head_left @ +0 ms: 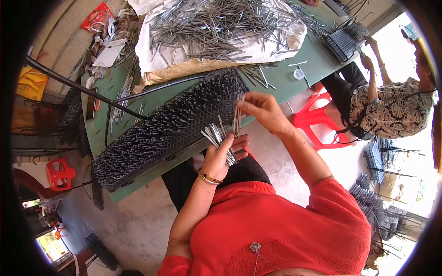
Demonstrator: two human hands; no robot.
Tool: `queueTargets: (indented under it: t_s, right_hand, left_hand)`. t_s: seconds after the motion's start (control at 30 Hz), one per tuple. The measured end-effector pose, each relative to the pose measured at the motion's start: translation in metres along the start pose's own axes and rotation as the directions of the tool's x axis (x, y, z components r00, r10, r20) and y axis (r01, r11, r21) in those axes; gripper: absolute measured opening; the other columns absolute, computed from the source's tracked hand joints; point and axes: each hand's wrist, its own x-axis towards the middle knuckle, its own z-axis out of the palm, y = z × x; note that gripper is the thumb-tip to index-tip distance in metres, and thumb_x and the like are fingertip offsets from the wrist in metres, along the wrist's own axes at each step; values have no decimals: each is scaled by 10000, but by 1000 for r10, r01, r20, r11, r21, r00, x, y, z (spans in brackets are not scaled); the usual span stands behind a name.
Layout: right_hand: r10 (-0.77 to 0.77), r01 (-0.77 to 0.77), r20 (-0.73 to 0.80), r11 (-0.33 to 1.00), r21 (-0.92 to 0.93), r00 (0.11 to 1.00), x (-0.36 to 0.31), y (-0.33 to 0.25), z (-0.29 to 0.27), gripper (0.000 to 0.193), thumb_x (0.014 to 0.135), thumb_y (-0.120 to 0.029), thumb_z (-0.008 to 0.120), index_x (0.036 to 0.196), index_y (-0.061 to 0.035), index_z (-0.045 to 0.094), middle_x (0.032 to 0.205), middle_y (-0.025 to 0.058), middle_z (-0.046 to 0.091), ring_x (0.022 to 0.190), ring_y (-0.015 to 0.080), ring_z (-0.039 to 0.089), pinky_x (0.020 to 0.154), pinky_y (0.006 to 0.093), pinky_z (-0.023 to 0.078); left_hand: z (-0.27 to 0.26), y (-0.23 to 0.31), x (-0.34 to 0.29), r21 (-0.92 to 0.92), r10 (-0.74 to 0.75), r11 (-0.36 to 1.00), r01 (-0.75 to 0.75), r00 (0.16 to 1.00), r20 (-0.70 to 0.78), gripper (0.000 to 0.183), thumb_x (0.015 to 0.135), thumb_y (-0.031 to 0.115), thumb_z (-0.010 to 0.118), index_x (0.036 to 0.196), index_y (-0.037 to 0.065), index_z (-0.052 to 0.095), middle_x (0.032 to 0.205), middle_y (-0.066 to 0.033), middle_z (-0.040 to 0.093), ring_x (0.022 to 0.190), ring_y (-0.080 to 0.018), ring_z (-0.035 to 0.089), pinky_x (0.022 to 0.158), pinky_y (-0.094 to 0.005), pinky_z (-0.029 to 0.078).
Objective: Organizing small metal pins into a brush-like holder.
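Observation:
My left hand (218, 158) is closed round a bundle of thin grey metal rods (214, 134), their ends fanning up past the thumb. Just above and to the right, my right hand (263, 109) pinches a few more rods (237, 120) that point downward near the left fingers. Both hands are at the near side of a long black rack (184, 122), which lies slantwise along the table edge. Rods stand densely packed in most of its holes, while bare holes show toward its right part.
On the green table (294, 94), a big heap of loose rods (216, 27) lies on white sheeting (152, 60). A black metal frame (110, 102) juts over the left side. Another person (391, 108) handles a similar rack (343, 43) at right, near a red stool (315, 117).

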Motion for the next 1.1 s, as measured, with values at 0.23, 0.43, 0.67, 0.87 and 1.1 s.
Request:
queueTargets:
  t_s: [0.23, 0.43, 0.67, 0.87, 1.1]
  right_hand:
    - [-446, 349, -170, 844, -408, 879, 35, -18, -26, 189, 899, -130, 622, 995, 32, 608, 864, 44, 660, 822, 91, 602, 735, 254, 483]
    - [-549, 414, -96, 723, -553, 831, 53, -13, -29, 193, 865, -97, 650, 1013, 20, 608, 886, 83, 672, 834, 132, 625, 763, 280, 487]
    - [-616, 500, -28, 666, -554, 787, 62, -4, -32, 213, 845, -139, 666, 995, 1, 611, 866, 124, 653, 777, 218, 620, 703, 326, 486]
    - [-561, 443, -11, 666, -600, 828, 57, -5, -31, 173, 857, -64, 639, 1013, 6, 614, 939, 100, 672, 873, 184, 643, 789, 298, 492]
    - [-644, 465, -85, 631, -621, 761, 55, 7, -26, 199, 839, -85, 657, 1014, -5, 605, 931, 117, 664, 851, 241, 638, 744, 332, 495]
  left_hand:
    - [1, -4, 0, 10, -40, 999, 40, 999, 21, 249, 958, 198, 493, 1163, 62, 528, 1057, -133, 638, 956, -202, 636, 728, -346, 560]
    - [-1, -6, -1, 33, -69, 997, 68, 997, 25, 248, 954, 193, 499, 1164, 64, 529, 1053, -117, 641, 934, -182, 637, 728, -341, 553]
    - [-1, -7, -1, 27, -87, 996, 87, 996, 20, 254, 949, 197, 510, 1166, 66, 531, 1051, -108, 642, 936, -174, 633, 729, -334, 550]
    - [-1, -7, 0, 38, -89, 995, 88, 996, 20, 258, 947, 194, 512, 1170, 67, 530, 1050, -104, 641, 936, -173, 631, 735, -333, 550]
    - [1, -8, -2, 38, -85, 996, 84, 996, 22, 259, 946, 194, 512, 1168, 63, 532, 1050, -99, 637, 934, -168, 627, 732, -328, 550]
